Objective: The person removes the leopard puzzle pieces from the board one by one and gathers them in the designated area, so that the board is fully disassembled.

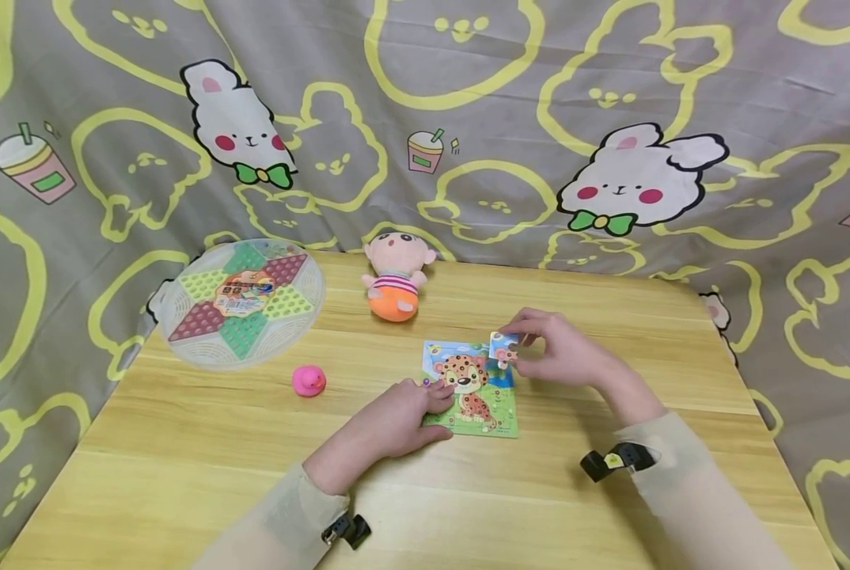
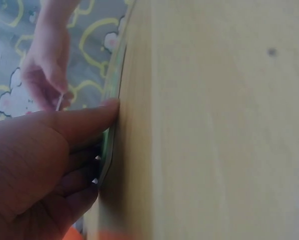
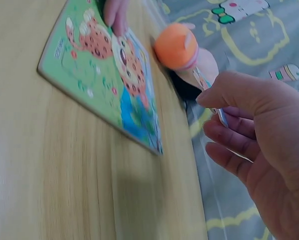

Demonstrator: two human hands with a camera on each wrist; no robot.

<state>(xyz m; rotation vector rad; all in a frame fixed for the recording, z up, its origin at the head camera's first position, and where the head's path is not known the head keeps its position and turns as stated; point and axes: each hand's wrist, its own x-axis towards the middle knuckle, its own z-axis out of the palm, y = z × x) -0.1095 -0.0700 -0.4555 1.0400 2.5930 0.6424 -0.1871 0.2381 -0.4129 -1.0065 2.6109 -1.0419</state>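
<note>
A jigsaw puzzle board [image 1: 499, 408] with a spotted leopard picture lies flat on the wooden table. My left hand [image 1: 404, 416] rests at its left side, fingers over the picture and thumb by the near edge; the left wrist view shows the thumb [image 2: 92, 120] against the board's edge. Between thumb and fingers, my right hand [image 1: 563, 348] pinches a small puzzle piece [image 1: 499, 348] with a blue and pinkish print, above the board's upper right corner. In the right wrist view this piece [image 3: 223, 118] is seen nearly edge-on, apart from the board [image 3: 97, 87].
A pink toy duck [image 1: 309, 381] sits left of the board. Behind it lies a round Chinese checkers board [image 1: 243, 305] with a coloured star. A plush doll [image 1: 396, 277] in orange shorts is at the back, before the patterned curtain [image 1: 496, 150].
</note>
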